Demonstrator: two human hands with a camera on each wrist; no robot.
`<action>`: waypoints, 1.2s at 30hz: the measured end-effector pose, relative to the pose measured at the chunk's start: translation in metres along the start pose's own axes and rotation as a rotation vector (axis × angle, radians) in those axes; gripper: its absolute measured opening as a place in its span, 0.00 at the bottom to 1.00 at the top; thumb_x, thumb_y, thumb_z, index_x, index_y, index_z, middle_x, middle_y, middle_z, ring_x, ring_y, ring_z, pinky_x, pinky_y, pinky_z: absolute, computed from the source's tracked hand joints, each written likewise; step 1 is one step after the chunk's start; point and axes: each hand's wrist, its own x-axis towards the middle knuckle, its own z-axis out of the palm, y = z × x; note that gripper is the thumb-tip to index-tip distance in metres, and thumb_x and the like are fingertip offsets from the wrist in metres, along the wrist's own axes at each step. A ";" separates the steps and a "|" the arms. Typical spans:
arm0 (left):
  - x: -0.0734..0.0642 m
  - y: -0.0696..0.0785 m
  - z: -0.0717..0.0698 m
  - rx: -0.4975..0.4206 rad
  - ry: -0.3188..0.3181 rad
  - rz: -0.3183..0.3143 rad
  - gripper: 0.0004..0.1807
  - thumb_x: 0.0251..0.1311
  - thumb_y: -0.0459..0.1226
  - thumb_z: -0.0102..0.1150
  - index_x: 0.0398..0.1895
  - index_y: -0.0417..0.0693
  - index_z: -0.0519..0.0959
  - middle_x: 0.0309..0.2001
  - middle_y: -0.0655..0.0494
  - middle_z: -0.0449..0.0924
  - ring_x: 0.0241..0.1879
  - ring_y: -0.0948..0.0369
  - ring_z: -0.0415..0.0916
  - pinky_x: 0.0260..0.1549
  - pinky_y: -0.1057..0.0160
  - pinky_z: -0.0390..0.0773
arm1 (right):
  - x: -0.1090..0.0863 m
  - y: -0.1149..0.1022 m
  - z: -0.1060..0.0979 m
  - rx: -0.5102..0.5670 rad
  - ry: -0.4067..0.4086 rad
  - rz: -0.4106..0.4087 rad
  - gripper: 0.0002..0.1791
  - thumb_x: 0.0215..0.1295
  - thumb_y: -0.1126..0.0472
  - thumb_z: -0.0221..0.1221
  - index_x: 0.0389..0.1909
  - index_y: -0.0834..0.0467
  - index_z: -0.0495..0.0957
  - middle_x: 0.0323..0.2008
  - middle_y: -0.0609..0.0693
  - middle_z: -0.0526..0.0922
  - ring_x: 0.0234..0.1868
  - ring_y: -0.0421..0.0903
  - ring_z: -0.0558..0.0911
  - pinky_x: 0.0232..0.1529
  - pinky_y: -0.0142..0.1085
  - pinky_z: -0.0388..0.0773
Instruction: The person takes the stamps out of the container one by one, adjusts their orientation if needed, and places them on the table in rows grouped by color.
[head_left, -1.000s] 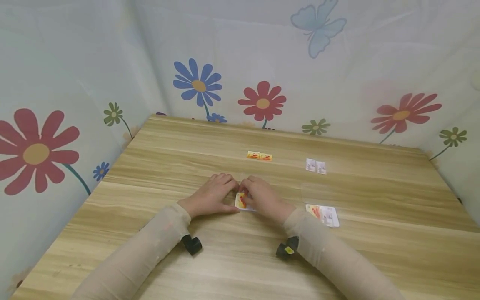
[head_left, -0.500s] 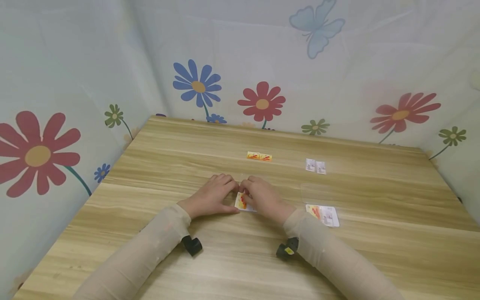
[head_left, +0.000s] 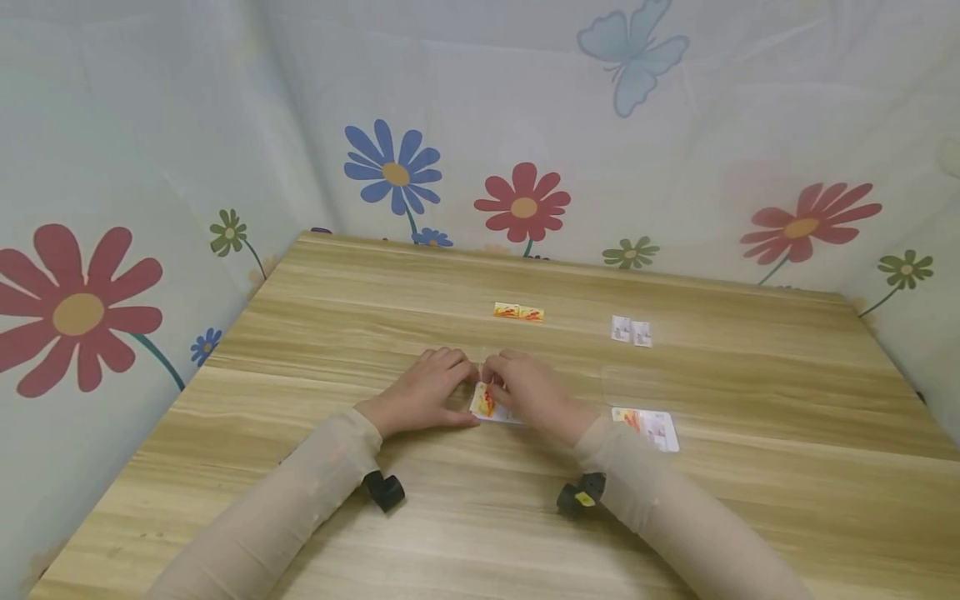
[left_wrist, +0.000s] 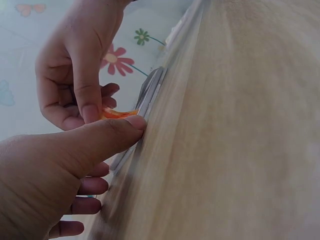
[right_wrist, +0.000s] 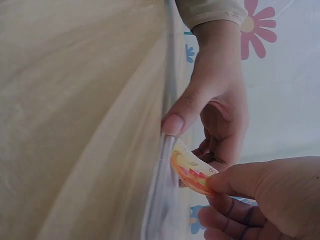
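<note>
Right hand (head_left: 540,398) pinching a perforated orange-and-yellow stamp (right_wrist: 192,172) at the inner end of a white card (left_wrist: 153,90).
Under the grip spreads a wood-grain table (head_left: 420,517); behind it hangs a pale, softly creased curtain (head_left: 465,67) printed with daisies and a butterfly. Figures sit on the stamp's margin, too small to read surely. The stamp is thin paper, bowed between thumb and finger, which are closed on its edge. Just left of the grip, the left hand (head_left: 422,392) lays a straight thumb on the card's edge, its fingers loose. Beyond the grip lie two orange slips (head_left: 531,315); beyond and right, two pale rectangular slips (head_left: 621,329); right, a round-cornered second card (head_left: 672,429) bearing slips.
</note>
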 end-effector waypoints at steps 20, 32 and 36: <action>0.000 -0.002 0.004 -0.001 0.012 0.011 0.29 0.49 0.57 0.68 0.48 0.49 0.75 0.47 0.57 0.74 0.51 0.57 0.69 0.56 0.56 0.68 | -0.004 0.001 -0.025 0.052 -0.068 0.000 0.02 0.65 0.62 0.59 0.36 0.55 0.79 0.30 0.45 0.81 0.30 0.40 0.74 0.33 0.31 0.73; 0.001 -0.002 0.004 -0.009 0.005 -0.002 0.31 0.48 0.56 0.68 0.50 0.48 0.75 0.48 0.55 0.74 0.53 0.56 0.69 0.60 0.53 0.67 | 0.001 0.010 -0.040 0.128 -0.046 0.008 0.02 0.65 0.62 0.59 0.36 0.55 0.80 0.33 0.47 0.83 0.33 0.41 0.77 0.39 0.34 0.77; 0.001 -0.003 0.006 -0.009 0.010 -0.002 0.30 0.48 0.56 0.68 0.49 0.49 0.76 0.48 0.56 0.74 0.53 0.56 0.69 0.60 0.53 0.66 | 0.004 0.016 -0.044 0.178 -0.037 0.028 0.02 0.65 0.62 0.60 0.36 0.55 0.79 0.32 0.47 0.82 0.33 0.42 0.76 0.37 0.33 0.76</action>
